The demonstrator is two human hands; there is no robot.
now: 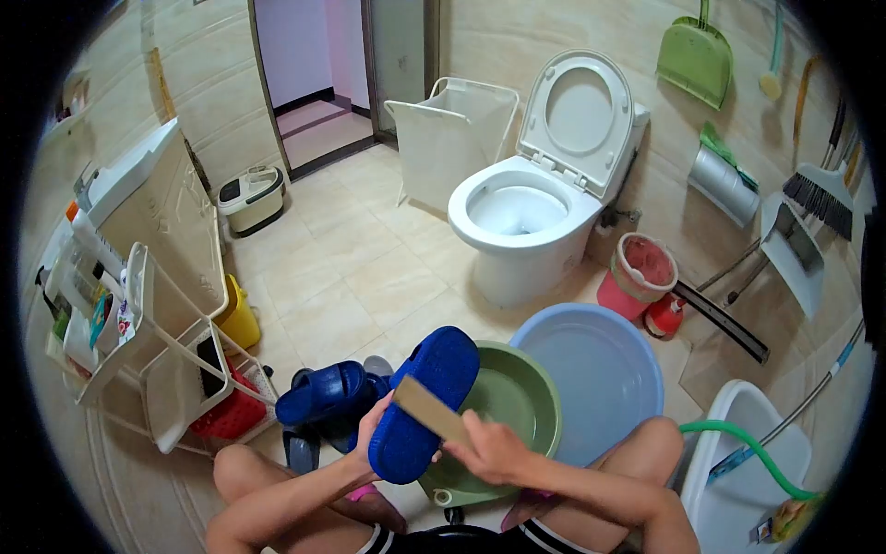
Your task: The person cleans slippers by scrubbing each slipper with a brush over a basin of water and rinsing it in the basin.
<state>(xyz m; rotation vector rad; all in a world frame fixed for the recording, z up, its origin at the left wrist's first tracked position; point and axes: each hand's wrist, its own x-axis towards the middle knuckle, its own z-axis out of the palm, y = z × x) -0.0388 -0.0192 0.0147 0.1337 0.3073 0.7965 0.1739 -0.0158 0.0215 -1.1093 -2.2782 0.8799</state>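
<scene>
A dark blue slipper (447, 358) is tilted up in front of me, its heel end toward my lap. My left hand (367, 432) is closed on the slipper's left edge. With my right hand (496, 452) I grip one end of a flat, light-brown scrubbing brush (429, 411). The brush lies across the middle of the slipper; its bristles are hidden. Just behind and to the right is a green basin (552, 397) with water in it. More blue slippers (323, 392) are piled on the floor to the left.
A blue basin (657, 392) of water stands right of the green one. Beyond are a toilet (531, 231) with its lid up, a red bucket (620, 294) and a laundry hamper (452, 143). A white tub (715, 462) with a green hose (752, 445) is at right, a shelf rack (175, 369) at left.
</scene>
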